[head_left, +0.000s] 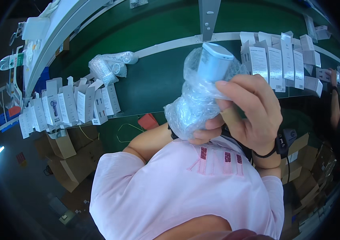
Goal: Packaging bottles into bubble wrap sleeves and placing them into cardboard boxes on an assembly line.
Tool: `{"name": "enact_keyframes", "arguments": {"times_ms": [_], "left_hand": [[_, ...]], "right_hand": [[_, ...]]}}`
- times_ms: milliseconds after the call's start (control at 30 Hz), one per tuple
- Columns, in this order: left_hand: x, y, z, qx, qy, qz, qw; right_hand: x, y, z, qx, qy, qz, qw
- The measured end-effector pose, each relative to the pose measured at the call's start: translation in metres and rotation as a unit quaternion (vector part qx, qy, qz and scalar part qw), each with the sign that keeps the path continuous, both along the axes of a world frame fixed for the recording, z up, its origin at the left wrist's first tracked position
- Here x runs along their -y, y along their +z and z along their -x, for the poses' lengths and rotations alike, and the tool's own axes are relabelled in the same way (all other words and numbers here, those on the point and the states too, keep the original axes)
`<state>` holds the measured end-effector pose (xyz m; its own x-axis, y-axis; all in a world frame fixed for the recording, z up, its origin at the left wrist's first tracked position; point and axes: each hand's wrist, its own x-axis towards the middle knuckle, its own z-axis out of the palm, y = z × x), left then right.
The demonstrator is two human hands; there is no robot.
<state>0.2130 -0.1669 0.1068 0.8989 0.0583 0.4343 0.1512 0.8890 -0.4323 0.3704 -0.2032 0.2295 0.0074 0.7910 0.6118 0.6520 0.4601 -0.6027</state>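
Note:
In front of my chest I hold a clear bubble-wrap bag (186,114) with a pale, boxy plastic device (215,64) sticking out of its top. The device's lower part lies inside the crumpled wrap, so its full shape is hidden. My right hand (254,110) pinches the bag's edge beside the device, thumb and fingers bent. Below it, the fingertips of my left hand (208,131) close round the lower end of the bag; most of that hand is hidden behind the wrap and the other hand.
White cartons (78,104) with raised flaps stand in a row at left; more cartons (274,66) line the right. Bubble-wrapped items (112,66) lie on the green bench (150,86). A metal post (209,20) rises at the back. Another person's arm (335,100) shows far right.

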Motion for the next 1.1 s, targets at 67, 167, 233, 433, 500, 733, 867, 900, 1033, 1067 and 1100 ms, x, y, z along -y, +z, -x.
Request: {"name": "enact_keyframes", "arguments": {"times_ms": [67,167,233,433,500,733,867,900,1033,1067,1100], "left_hand": [[0.005,-0.001,-0.013,0.011,-0.013,0.029,0.999],[0.006,-0.001,-0.036,0.144,0.001,0.005,0.99],[0.007,0.009,-0.034,0.076,-0.027,-0.002,0.997],[0.015,0.002,-0.042,-0.346,-0.052,-0.114,0.93],[0.016,0.005,-0.052,-0.473,0.014,-0.455,0.754],[-0.039,-0.052,-0.179,-0.55,0.183,-0.803,0.138],[-0.052,-0.117,-0.226,-0.641,0.11,-0.753,0.104],[-0.054,-0.124,-0.221,-0.606,0.165,-0.688,0.365],[-0.047,-0.138,-0.211,-0.611,0.216,-0.529,0.547],[-0.052,-0.139,-0.203,-0.607,0.218,-0.491,0.586],[-0.057,-0.139,-0.193,-0.602,0.219,-0.451,0.622]], "right_hand": [[-0.001,0.0,-0.002,-0.009,0.005,-0.008,1.0],[0.002,-0.003,-0.013,-0.04,-0.011,-0.023,0.999],[0.006,-0.007,-0.025,-0.088,-0.038,-0.017,0.995],[0.024,-0.062,-0.046,-0.66,0.105,0.08,0.74],[0.047,-0.073,-0.074,-0.625,0.217,0.175,0.729],[0.094,-0.092,-0.183,-0.698,0.059,0.097,0.707],[0.097,-0.083,-0.199,-0.683,0.078,0.093,0.72],[0.098,-0.087,-0.205,-0.682,0.078,0.092,0.721],[0.1,-0.096,-0.212,-0.68,-0.033,0.104,0.725],[0.097,-0.094,-0.213,-0.667,-0.157,0.133,0.716],[0.092,-0.096,-0.214,-0.618,-0.188,0.143,0.75]]}}
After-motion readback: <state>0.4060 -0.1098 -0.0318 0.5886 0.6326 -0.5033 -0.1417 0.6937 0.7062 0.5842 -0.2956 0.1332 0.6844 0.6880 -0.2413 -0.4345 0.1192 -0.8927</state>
